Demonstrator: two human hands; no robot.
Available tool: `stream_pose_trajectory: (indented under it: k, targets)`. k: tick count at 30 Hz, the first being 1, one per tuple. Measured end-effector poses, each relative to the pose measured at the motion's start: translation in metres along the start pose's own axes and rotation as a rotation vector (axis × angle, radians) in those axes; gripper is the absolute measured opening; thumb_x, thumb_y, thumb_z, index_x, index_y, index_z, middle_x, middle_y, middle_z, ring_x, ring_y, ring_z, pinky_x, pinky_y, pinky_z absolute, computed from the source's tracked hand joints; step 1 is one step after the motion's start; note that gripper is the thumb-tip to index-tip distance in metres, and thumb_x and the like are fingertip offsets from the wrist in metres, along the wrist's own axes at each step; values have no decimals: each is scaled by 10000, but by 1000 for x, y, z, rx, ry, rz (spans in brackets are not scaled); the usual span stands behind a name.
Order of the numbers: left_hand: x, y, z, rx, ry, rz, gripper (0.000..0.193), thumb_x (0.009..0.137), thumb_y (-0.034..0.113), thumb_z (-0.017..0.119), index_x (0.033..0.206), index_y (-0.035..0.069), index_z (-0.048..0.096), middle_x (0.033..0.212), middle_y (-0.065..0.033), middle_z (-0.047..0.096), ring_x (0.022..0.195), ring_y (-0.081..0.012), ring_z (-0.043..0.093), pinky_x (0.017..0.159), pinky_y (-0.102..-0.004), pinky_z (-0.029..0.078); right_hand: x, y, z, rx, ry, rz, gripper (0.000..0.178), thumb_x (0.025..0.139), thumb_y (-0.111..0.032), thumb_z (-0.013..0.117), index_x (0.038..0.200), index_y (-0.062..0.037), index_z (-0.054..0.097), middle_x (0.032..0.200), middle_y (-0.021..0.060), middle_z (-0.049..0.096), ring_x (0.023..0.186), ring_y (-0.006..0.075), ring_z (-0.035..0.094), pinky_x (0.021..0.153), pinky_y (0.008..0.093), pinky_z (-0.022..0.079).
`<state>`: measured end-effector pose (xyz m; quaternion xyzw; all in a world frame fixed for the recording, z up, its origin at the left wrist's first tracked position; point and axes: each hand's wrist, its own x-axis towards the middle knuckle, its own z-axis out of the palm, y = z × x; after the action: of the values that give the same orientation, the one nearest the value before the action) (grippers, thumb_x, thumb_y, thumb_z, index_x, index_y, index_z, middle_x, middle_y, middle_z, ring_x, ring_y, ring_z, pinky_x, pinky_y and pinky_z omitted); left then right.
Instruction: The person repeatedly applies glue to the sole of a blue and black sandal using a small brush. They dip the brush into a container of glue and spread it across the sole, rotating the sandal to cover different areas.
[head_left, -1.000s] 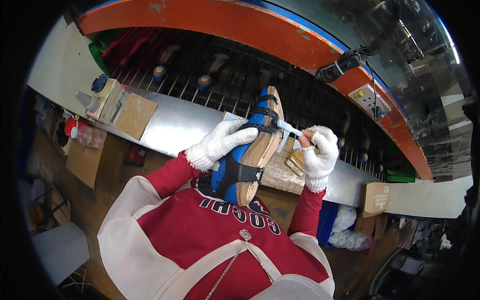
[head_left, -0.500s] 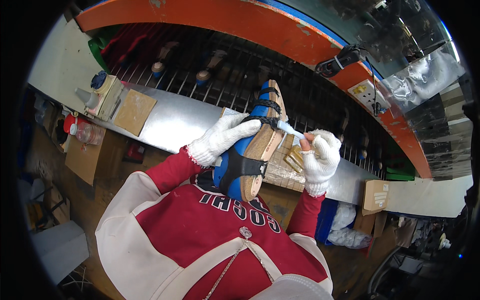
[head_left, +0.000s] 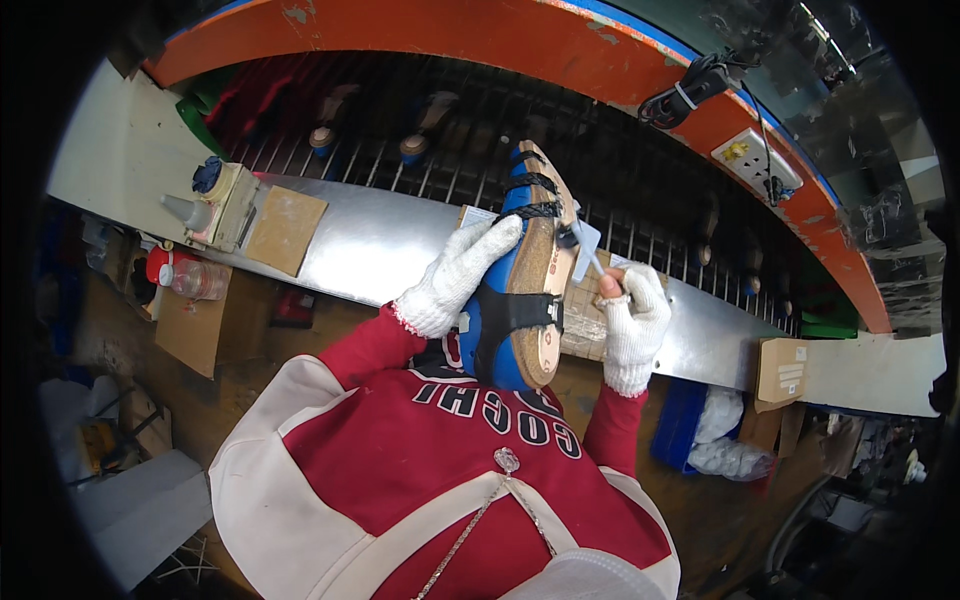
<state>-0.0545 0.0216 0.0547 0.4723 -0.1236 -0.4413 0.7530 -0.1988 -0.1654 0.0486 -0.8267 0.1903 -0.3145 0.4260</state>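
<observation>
My left hand [head_left: 458,277], in a white knit glove, is closed on the side of a sandal [head_left: 533,262]. The sandal has a cork-coloured sole, braided black straps and a wide black strap, and is fitted on a blue shoe last [head_left: 524,374]. It stands nearly upright in front of my chest, its sole turned toward the right. My right hand [head_left: 637,325], gloved with bare thumb and fingertip showing, pinches the pale handle of a small brush [head_left: 590,253]. The dark brush head is at the sole's edge, below the braided straps; contact is hard to make out.
Behind the sandal runs a rack of metal rods [head_left: 440,180] holding more shoes, under an orange frame [head_left: 450,45]. A metal ledge [head_left: 350,245] carries a brown board [head_left: 286,228] and a container with a nozzle [head_left: 222,205]. A cardboard box [head_left: 780,372] stands at right.
The brush has moved down from the braided strap to the sole's edge, and its handle is tilted more steeply. The sandal has turned slightly more upright. The whole view has shifted a little.
</observation>
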Motion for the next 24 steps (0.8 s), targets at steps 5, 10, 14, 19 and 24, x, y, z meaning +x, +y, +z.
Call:
stream_pose_trajectory:
  k: [5, 10, 14, 19, 24]
  targets:
    - [0, -6, -6, 53, 50, 74, 509, 1011, 393, 576, 1356, 20, 541, 1233, -93, 646, 1089, -152, 635, 952, -318, 528, -13, -7, 5, 3, -18, 7, 211, 823, -205, 796, 909, -17, 754, 850, 73, 652, 798, 199, 595, 728, 321, 446]
    - [-3, -10, -7, 82, 87, 87, 496, 1005, 372, 592, 1355, 24, 543, 1251, -85, 636, 1102, -150, 625, 970, -322, 516, -3, -15, 11, -274, 77, -156, 183, 795, -194, 807, 902, -52, 764, 866, 62, 673, 807, 214, 599, 786, 345, 409]
    - [-5, -8, -8, 89, 82, 96, 502, 1002, 372, 596, 1354, 19, 541, 1243, -87, 635, 1107, -147, 618, 972, -320, 513, 5, -19, 17, -355, 191, -324, 186, 742, -133, 837, 902, -72, 766, 867, 51, 676, 812, 209, 603, 773, 342, 376]
    - [-7, 0, -10, 153, 84, 136, 525, 992, 368, 612, 1355, -3, 531, 1228, -98, 634, 1100, -149, 615, 976, -310, 503, 2, -16, 16, -347, 135, -354, 177, 731, -106, 835, 882, -52, 758, 884, 77, 674, 830, 235, 608, 775, 354, 414]
    - [-8, 8, -15, 205, 84, 131, 549, 981, 370, 629, 1347, -28, 533, 1228, -109, 634, 1100, -153, 612, 977, -306, 498, -3, -14, 13, -360, 48, -362, 217, 708, -133, 851, 896, -71, 761, 881, 52, 668, 822, 215, 604, 785, 353, 380]
